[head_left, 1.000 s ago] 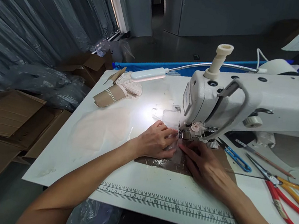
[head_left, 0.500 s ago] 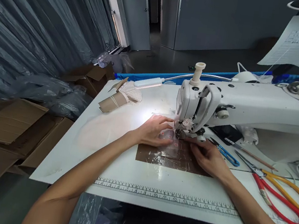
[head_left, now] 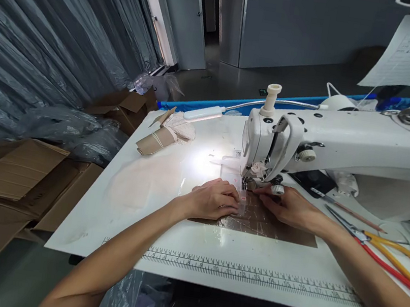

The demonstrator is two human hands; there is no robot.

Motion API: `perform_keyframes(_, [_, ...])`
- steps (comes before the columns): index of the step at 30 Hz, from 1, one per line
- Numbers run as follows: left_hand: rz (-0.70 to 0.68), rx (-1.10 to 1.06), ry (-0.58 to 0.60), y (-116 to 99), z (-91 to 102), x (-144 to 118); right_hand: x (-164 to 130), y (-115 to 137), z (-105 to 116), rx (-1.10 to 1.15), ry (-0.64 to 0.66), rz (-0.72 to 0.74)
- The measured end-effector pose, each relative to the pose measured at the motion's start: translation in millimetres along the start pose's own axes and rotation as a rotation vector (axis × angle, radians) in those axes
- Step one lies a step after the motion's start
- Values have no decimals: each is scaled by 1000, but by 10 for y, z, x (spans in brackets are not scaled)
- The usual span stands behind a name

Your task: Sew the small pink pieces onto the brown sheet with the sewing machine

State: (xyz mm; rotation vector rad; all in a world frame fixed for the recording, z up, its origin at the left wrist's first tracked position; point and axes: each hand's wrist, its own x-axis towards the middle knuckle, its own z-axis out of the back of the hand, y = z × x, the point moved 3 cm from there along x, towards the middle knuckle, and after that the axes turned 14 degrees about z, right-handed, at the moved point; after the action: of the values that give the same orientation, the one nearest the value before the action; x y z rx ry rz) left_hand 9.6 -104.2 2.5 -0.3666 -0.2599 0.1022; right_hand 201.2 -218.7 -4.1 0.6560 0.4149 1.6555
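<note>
A white sewing machine (head_left: 330,139) stands on the right of the table, its presser foot and needle area (head_left: 246,182) low over the work. Under the foot runs a translucent strip (head_left: 242,208) with small pinkish marks, over a shiny brown sheet (head_left: 278,230). My left hand (head_left: 215,200) lies left of the foot, its fingers curled down at the strip's edge. Right of the foot, my right hand (head_left: 287,206) has thumb and forefinger close together beside the needle area; what they pinch is hidden.
Scissors with orange and red handles (head_left: 388,242) and a pencil (head_left: 354,209) lie at right. A lamp (head_left: 203,114) lights the table. Behind it lies a tied brown bundle (head_left: 155,141) with pale lace. A printed ruler (head_left: 233,271) lines the front edge; cardboard boxes (head_left: 13,171) stand left.
My left hand has drawn toward me from beside the needle, and its fingers have gone from spread to curled. My right hand has shifted slightly, now covering the blue snips.
</note>
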Motion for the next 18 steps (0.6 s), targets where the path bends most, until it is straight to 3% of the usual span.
perform_keyframes(8, [2, -63, -164, -5, -5, -5, -62, -30, -67, -51, -150, -40])
perform_keyframes(18, [1, -153, -261, -36, 1, -5, -106, 119, -177, -233, -143, 86])
